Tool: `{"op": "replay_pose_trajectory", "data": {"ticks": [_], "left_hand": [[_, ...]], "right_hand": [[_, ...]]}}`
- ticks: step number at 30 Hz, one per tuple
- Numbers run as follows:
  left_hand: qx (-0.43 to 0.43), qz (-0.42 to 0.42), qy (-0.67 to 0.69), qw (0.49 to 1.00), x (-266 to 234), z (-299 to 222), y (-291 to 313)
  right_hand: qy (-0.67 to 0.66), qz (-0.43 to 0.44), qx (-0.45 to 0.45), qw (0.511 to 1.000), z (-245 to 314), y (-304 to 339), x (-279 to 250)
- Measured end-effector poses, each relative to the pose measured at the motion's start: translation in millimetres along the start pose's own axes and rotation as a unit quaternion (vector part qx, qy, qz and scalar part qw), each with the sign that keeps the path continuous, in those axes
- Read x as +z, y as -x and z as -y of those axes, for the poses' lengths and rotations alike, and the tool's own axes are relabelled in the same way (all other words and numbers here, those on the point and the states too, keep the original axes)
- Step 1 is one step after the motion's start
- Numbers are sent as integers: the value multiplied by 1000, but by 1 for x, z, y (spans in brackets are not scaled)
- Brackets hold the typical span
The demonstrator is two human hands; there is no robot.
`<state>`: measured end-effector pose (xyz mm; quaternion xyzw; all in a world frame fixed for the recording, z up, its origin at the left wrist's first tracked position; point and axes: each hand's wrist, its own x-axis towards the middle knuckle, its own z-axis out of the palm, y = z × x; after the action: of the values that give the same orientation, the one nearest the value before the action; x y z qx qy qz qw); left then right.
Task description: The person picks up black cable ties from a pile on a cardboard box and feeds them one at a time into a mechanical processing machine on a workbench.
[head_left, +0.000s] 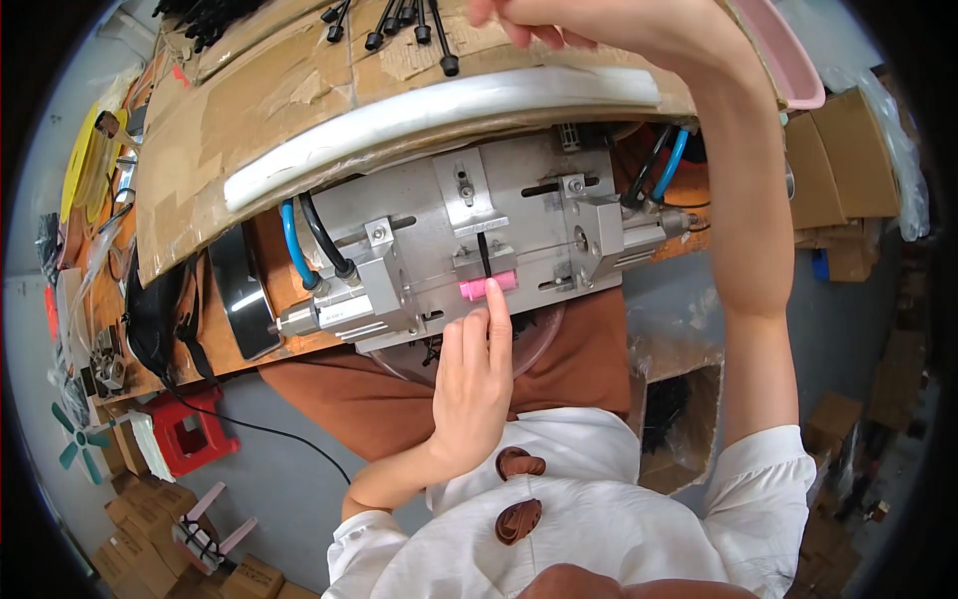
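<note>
My left hand (472, 384) reaches up to a metal press fixture (469, 235) on the bench edge. Its index fingertip presses on a small pink part (486, 288) that sits in the fixture's middle slot under a black pin (483, 255). The other fingers are loosely curled. My right hand (589, 25) is stretched far over the cardboard-covered bench top (269, 110), fingers bent down beside several black cable ties (409, 25). Whether it holds one I cannot tell; the fingertips are at the picture's top edge.
Blue and black air hoses (299, 250) run into cylinders at both sides of the fixture. A white foam strip (419, 115) lines the bench edge. A pink tray (788, 60) sits at top right. A red stool (190, 429) and cardboard boxes (838, 170) stand around on the floor.
</note>
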<state>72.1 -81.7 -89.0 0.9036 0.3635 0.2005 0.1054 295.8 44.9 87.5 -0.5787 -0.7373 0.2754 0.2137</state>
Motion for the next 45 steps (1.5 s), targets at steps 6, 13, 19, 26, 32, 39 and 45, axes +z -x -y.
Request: {"op": "replay_pose_trajectory", "data": {"ticks": [6,13,19,26,32,39,45], "left_hand": [[-12,32,3,999,-10,5,-4],[61,-204,-33,976,-86,79,-160],[22,-57,54,997,-96,114,-193],[8,-175,78,981,-75,55,-81],[-2,-62,17,998,-3,2,3],[-42,7,-7,999,9,-1,3],[11,18,2,1000,-12,4,-12]], "right_hand": [[-104,-117,5,988,-44,24,17],[114,-200,-148,962,-47,-24,46],[174,-73,-142,972,-41,-40,46],[-266,-134,-28,954,-64,25,9],[-526,-157,-58,834,-42,70,23],[-304,-277,-103,906,-35,99,50],[-53,-313,-43,947,-29,138,146]]}}
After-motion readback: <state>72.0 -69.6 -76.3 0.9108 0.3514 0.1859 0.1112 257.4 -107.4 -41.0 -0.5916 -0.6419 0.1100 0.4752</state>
